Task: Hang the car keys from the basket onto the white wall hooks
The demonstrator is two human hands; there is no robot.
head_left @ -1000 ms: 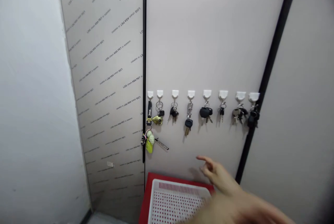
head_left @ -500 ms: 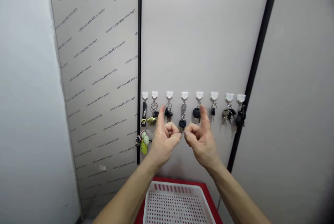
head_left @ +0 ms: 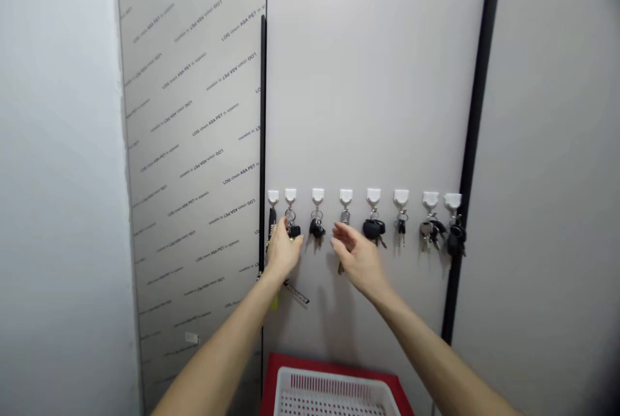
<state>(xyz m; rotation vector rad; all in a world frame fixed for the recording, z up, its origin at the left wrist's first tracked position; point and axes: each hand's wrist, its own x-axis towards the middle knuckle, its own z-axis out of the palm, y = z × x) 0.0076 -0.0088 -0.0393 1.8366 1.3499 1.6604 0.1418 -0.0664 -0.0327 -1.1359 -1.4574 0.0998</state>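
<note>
A row of several white hooks [head_left: 373, 196] runs across a pale wall panel, each with a bunch of keys hanging from it. My left hand [head_left: 281, 250] is raised to the keys on the second hook [head_left: 290, 196], its fingers curled around the key bunch [head_left: 293, 230] there. My right hand [head_left: 357, 256] is in front of the keys under the fourth hook [head_left: 345, 196], fingers loosely bent and apart, covering most of that bunch. A black key fob [head_left: 373, 228] hangs just right of it.
A white perforated basket [head_left: 334, 393] sits on a red surface [head_left: 271, 380] below. A panel with printed protective film [head_left: 194, 145] stands at the left beside a white wall. Black vertical strips [head_left: 472, 138] edge the panels.
Both hands have moved up to the hooks and apart from each other. The left has gone to the second bunch, the right to the fourth. The view has tilted upward.
</note>
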